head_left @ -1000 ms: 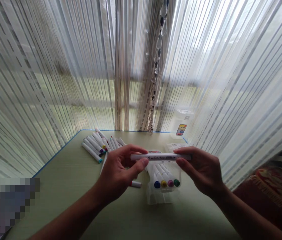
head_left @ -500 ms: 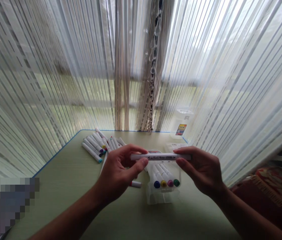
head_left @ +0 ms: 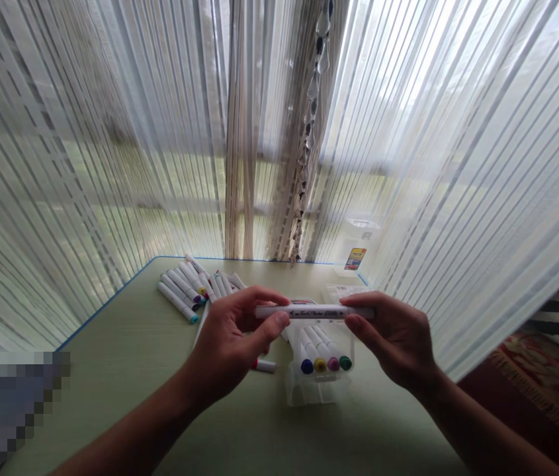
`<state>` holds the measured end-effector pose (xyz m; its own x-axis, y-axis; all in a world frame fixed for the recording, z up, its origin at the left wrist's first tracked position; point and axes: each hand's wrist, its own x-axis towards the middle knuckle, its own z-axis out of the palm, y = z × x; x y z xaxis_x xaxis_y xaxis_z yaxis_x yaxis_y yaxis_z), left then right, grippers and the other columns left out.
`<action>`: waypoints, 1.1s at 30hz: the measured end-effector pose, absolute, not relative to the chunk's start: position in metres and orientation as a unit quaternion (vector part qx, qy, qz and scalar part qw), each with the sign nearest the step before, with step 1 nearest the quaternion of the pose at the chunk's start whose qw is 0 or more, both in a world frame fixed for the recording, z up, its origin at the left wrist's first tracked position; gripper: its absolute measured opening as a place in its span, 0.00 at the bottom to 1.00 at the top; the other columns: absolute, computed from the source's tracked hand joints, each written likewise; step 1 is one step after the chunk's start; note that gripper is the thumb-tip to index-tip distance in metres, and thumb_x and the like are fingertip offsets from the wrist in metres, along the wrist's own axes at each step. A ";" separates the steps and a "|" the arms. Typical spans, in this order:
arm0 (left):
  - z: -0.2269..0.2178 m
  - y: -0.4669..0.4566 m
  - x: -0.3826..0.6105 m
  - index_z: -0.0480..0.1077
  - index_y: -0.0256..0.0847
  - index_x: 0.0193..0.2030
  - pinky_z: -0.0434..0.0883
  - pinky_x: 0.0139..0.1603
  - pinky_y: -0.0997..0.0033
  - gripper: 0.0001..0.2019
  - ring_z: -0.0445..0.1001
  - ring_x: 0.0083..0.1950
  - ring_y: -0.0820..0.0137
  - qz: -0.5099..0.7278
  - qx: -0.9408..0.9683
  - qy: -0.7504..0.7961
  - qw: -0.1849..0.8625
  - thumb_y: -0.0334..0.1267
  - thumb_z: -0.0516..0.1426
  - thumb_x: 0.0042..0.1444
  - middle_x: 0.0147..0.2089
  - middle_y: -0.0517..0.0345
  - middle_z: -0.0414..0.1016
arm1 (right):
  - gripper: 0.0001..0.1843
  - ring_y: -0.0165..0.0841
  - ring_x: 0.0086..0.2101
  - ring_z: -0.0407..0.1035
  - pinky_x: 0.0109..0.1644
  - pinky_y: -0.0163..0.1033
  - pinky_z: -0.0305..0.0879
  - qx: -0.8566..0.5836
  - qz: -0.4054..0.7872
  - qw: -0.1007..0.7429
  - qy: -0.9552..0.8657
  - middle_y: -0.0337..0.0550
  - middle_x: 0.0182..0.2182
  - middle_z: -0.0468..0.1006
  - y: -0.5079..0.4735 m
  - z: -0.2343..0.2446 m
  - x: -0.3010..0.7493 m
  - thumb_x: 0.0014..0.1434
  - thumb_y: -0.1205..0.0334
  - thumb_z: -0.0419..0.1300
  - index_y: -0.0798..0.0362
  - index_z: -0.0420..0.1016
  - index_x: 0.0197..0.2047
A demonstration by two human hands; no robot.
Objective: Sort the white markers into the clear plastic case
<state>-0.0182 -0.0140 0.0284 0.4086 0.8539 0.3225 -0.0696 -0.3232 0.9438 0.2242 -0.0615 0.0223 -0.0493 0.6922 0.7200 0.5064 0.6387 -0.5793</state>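
Held level above the pale green table (head_left: pixel 125 370): slim white plastic marker with dark lettering (head_left: pixel 315 312). Pinched near one end between thumb and fingertips of the left hand (head_left: pixel 229 337), near the other by those of the right hand (head_left: pixel 398 330). Probably light, stiff, slightly slick; best gripped around the mid-barrel. Just below, in a clear plastic box (head_left: pixel 311 393), four white markers (head_left: pixel 324 344) with blue, yellow, pink and green ends. Farther left, a loose pile of white markers (head_left: pixel 182 284). At back right, a translucent labelled case (head_left: pixel 358 239), contents unclear.

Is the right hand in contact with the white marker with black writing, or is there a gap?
Touching: the head view shows the right hand pinching the marker near one end.
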 end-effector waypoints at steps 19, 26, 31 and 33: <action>0.026 -0.014 -0.019 0.76 0.36 0.43 0.68 0.23 0.77 0.11 0.69 0.23 0.75 0.459 0.668 0.294 0.506 0.42 0.62 0.59 0.27 0.59 0.76 | 0.05 0.32 0.23 0.73 0.21 0.32 0.67 -0.426 0.082 0.557 -0.708 0.44 0.28 0.82 -0.062 0.026 0.221 0.59 0.66 0.66 0.54 0.81 0.40; 0.027 -0.015 -0.018 0.76 0.37 0.43 0.67 0.23 0.80 0.10 0.68 0.23 0.77 0.455 0.665 0.292 0.515 0.40 0.64 0.58 0.25 0.63 0.73 | 0.05 0.31 0.23 0.73 0.22 0.31 0.67 -0.427 0.084 0.558 -0.707 0.43 0.27 0.82 -0.062 0.023 0.222 0.59 0.66 0.67 0.53 0.81 0.40; 0.025 -0.015 -0.015 0.76 0.37 0.41 0.65 0.23 0.81 0.09 0.66 0.24 0.78 0.464 0.665 0.275 0.517 0.38 0.65 0.57 0.26 0.63 0.72 | 0.07 0.32 0.25 0.74 0.23 0.31 0.68 -0.426 0.097 0.571 -0.695 0.45 0.30 0.82 -0.060 0.020 0.223 0.56 0.65 0.70 0.53 0.82 0.39; 0.025 -0.016 -0.014 0.76 0.36 0.40 0.65 0.23 0.81 0.09 0.66 0.24 0.78 0.465 0.665 0.270 0.518 0.38 0.66 0.56 0.26 0.62 0.72 | 0.06 0.32 0.25 0.74 0.23 0.32 0.69 -0.423 0.114 0.579 -0.688 0.45 0.29 0.82 -0.060 0.021 0.222 0.56 0.65 0.70 0.53 0.81 0.39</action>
